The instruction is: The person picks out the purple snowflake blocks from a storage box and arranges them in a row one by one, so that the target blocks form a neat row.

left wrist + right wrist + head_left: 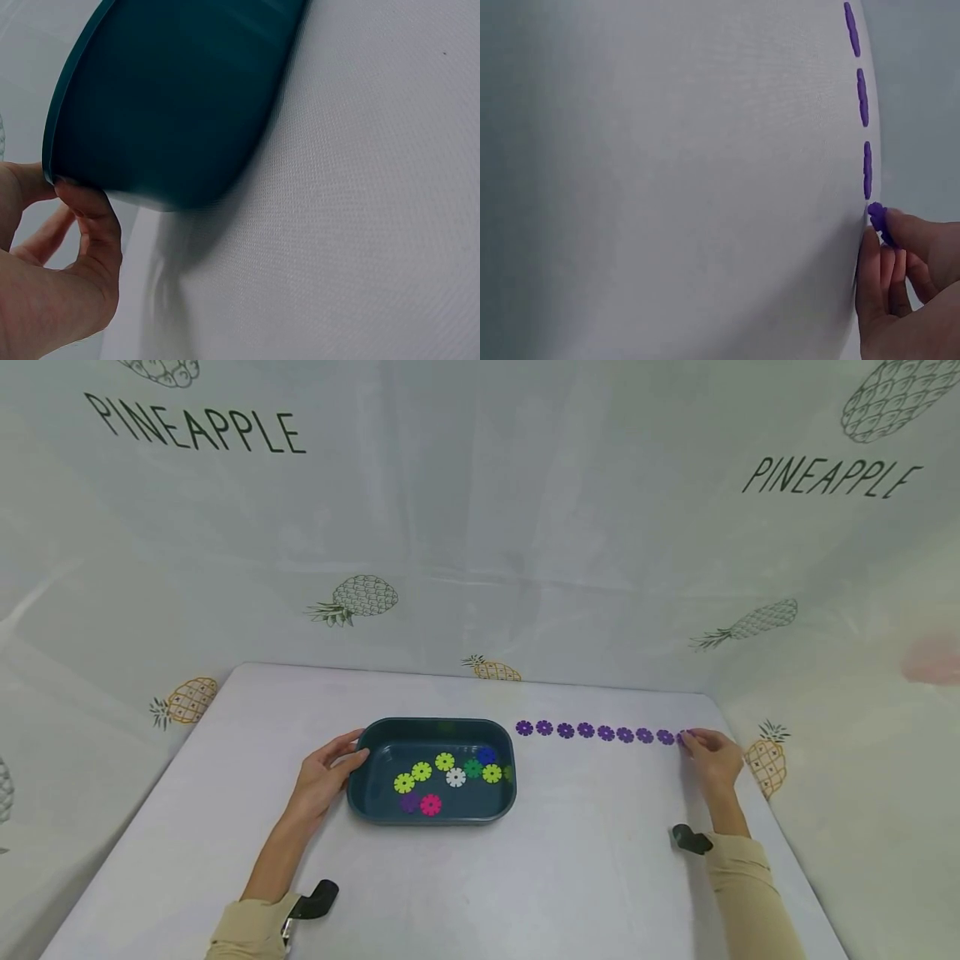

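Note:
My left hand pinches the left rim of a dark teal tray, thumb on one side and fingers on the other, as the left wrist view also shows. Inside the tray lie several flower-shaped discs: yellow-green, a white disc, a pink disc, green, blue and purple. At the right end of a row of purple flower discs, my right hand pinches another purple flower disc between thumb and fingers. In the right wrist view that disc is tilted, beside the last flat one.
A white-covered table carries everything. Its back edge meets a pale curtain printed with pineapples, which also hangs along both sides. The purple row runs near the back edge, from beside the tray's right end toward the table's right corner.

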